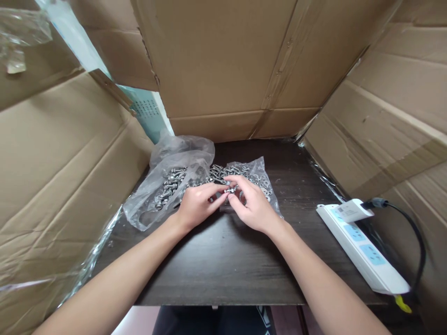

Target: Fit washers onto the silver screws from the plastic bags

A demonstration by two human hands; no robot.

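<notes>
Between the fingertips of both hands is a small silver bolt point(229, 190), with what looks like a nut or washer on it. My left hand point(198, 204) pinches the bolt's left end between thumb and fingers. From the other side, the thumb and fingers of my right hand point(254, 204) close on its right end. Just behind the hands lies a pile of metal bolts point(218, 172), partly hidden by my fingers. Flat washers point(262, 182) are scattered on a clear plastic sheet or bag point(259, 166) beyond my right hand. More bolts point(171, 181) show inside a clear plastic bag point(139, 204) at the left.
The dark wooden table point(223, 265) is walled by cardboard at the left point(70, 158), back point(223, 60) and right point(384, 107). On the right side sits a white power strip point(363, 251) with a white adapter point(352, 210) and black cable point(415, 223).
</notes>
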